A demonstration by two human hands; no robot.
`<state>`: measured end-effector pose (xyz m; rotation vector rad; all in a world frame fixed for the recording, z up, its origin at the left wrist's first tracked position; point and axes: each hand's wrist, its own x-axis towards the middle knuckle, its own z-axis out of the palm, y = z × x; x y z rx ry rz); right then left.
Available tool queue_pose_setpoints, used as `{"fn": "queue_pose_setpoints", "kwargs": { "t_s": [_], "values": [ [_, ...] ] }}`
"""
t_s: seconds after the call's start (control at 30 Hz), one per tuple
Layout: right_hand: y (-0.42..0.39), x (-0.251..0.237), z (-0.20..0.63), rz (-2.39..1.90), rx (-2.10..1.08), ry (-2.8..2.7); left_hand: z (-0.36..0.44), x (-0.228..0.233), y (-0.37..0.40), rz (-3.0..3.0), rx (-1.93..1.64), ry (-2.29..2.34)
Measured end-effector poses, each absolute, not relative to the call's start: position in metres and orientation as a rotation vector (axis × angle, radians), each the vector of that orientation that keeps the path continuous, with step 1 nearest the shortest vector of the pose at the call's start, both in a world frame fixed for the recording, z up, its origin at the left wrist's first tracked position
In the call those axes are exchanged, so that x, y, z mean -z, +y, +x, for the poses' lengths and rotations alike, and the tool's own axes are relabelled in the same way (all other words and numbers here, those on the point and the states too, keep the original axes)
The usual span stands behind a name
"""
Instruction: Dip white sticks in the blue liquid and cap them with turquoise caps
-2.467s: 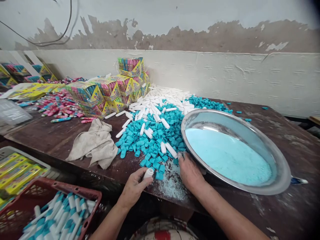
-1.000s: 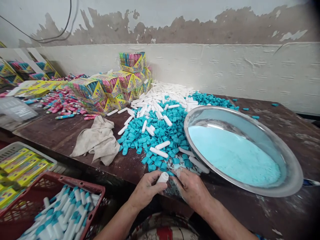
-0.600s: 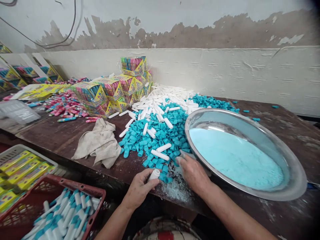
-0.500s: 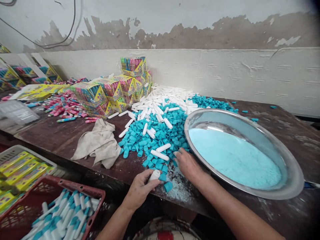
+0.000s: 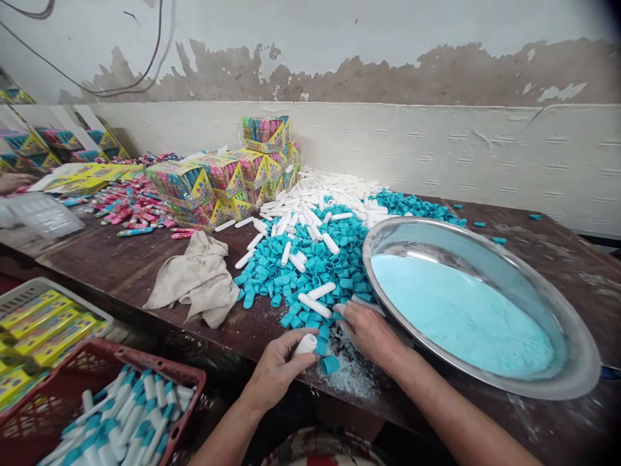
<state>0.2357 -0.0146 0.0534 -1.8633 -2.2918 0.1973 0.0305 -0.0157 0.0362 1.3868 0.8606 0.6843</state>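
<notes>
My left hand (image 5: 279,366) is closed around a white plastic tube (image 5: 305,344), its narrow open mouth tilted up toward me. Over at the near right side of a heap of teal caps (image 5: 310,259), my right hand (image 5: 371,330) rests with fingers stretched among the caps, close to the basin. Nothing shows in its grip, though some fingertips are partly hidden. One loose teal cap (image 5: 330,365) lies at the table edge between my hands. Two white tubes lie on the caps just beyond my right fingertips. Farther back is a heap of white tubes (image 5: 334,188).
A metal basin (image 5: 577,362) of pale blue powder stands on the right. To the left are a crumpled cloth (image 5: 194,278), stacked marker packs (image 5: 223,175) and loose pink markers (image 5: 126,200). Below sits a red crate (image 5: 189,382) of capped tubes. Another person's hand (image 5: 12,182) shows far left.
The view has shifted slightly, so the scene sits a little lower and to the right. My right hand's fingers have spread over the caps. My left hand still holds the white tube.
</notes>
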Motion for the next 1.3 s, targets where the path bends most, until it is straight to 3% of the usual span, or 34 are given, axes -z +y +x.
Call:
{"fn": "queue_pose_setpoints", "kwargs": {
  "t_s": [0.13,0.37,0.57,0.77,0.87,1.03,1.3],
  "values": [
    [-0.032,-0.063,0.229,-1.790,-0.396,-2.292,0.038,-0.040,-0.017,1.326,-0.646,0.802],
    [-0.044,-0.059,0.225,-1.760,-0.436,-2.218,0.043,-0.034,-0.021,1.213,-0.641,0.760],
    [-0.027,-0.056,0.227,-1.786,-0.247,-2.297,0.035,-0.032,-0.015,1.319,-0.695,0.864],
    [0.017,-0.045,0.230,-2.141,0.256,-2.052,0.046,-0.034,-0.007,1.393,-0.704,0.848],
    [0.040,-0.036,0.228,-2.131,0.144,-2.100,0.059,-0.035,0.006,1.429,-0.758,0.811],
    [0.056,-0.025,0.222,-1.755,-0.066,-2.296,0.060,-0.029,0.033,1.407,-0.920,0.840],
    [0.008,-0.032,0.243,-1.554,-0.182,-2.432,0.035,-0.011,0.053,1.269,-1.103,0.928]
  ]
}}
